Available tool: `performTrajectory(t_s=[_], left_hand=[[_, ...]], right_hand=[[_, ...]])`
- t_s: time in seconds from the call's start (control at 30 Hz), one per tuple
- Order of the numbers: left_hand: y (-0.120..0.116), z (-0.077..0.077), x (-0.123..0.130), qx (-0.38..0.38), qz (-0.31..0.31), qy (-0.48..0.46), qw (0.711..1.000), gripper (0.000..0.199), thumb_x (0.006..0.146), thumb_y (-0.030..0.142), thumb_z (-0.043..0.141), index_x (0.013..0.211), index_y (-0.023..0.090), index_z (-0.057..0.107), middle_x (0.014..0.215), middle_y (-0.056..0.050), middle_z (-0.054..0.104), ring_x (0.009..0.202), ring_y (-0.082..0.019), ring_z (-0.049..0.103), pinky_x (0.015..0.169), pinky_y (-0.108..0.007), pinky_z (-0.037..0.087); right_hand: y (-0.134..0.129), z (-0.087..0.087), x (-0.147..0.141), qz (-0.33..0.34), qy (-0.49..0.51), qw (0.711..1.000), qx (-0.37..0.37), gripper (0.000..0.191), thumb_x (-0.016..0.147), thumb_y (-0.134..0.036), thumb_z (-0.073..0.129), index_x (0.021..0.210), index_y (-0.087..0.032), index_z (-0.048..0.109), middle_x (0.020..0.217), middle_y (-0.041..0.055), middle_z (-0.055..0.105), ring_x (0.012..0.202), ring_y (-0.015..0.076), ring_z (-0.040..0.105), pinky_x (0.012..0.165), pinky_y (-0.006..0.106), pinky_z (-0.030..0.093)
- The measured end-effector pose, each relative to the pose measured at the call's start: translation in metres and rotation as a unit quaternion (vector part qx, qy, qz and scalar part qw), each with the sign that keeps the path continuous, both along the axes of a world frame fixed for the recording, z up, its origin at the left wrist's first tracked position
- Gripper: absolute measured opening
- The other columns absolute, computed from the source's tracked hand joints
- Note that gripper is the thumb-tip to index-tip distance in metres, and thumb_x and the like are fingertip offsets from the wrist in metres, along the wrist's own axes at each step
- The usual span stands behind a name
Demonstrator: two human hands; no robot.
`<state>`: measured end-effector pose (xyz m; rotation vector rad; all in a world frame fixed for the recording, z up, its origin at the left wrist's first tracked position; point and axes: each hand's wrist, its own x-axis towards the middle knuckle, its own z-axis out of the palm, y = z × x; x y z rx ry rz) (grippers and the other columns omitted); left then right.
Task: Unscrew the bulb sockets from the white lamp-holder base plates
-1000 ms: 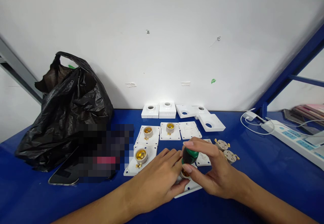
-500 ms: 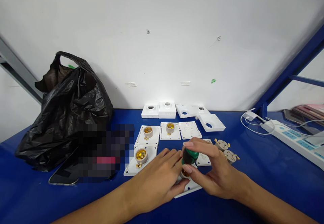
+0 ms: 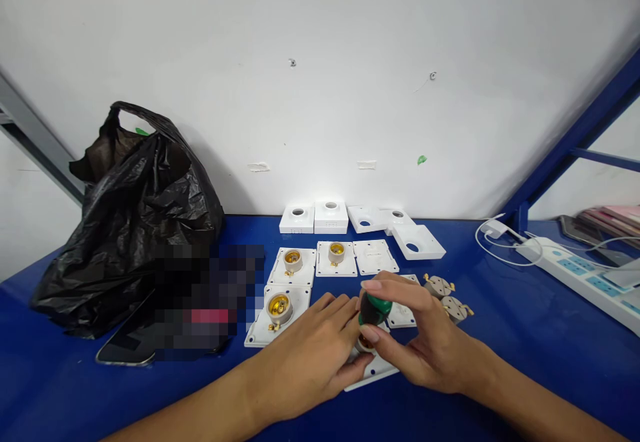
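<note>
My right hand (image 3: 433,335) is closed round the green and black handle of a screwdriver (image 3: 376,309), held upright over a lamp socket (image 3: 365,343). The socket sits on a white square base plate (image 3: 383,367), and the screwdriver's tip is hidden. Across the plate lies my left hand (image 3: 320,349), its thumb and fingers gripping around the socket. To the left, three more plates carry round sockets with brass-coloured insides, such as the near socket (image 3: 279,307). Two loose sockets (image 3: 454,309) lie face down to the right, beside a bare plate (image 3: 403,312).
White covers with round holes (image 3: 331,218) line the wall. A black plastic bag (image 3: 145,222) and a phone (image 3: 127,339) occupy the left of the blue table (image 3: 200,395). At right are a power strip (image 3: 575,275) and a white cable (image 3: 510,263).
</note>
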<state>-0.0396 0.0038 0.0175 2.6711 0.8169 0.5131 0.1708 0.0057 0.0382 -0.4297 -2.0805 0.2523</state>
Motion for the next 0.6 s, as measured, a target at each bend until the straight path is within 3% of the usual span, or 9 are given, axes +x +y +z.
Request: performTrajectory(t_s=[0.6], left_hand=[[0.0, 0.0002, 0.0006, 0.003, 0.0, 0.013, 1.0, 0.006, 0.107, 0.024, 0.068, 0.11, 0.019, 0.068, 0.113, -0.009, 0.073, 0.104, -0.03, 0.07, 0.096, -0.044, 0.058]], right_hand=[[0.0001, 0.0007, -0.0015, -0.001, 0.0, 1.0, -0.003, 0.05, 0.108, -0.016, 0.059, 0.155, -0.025, 0.045, 0.096, 0.0031, 0.072, 0.079, 0.019, 0.07, 0.074, 0.037, 0.061]])
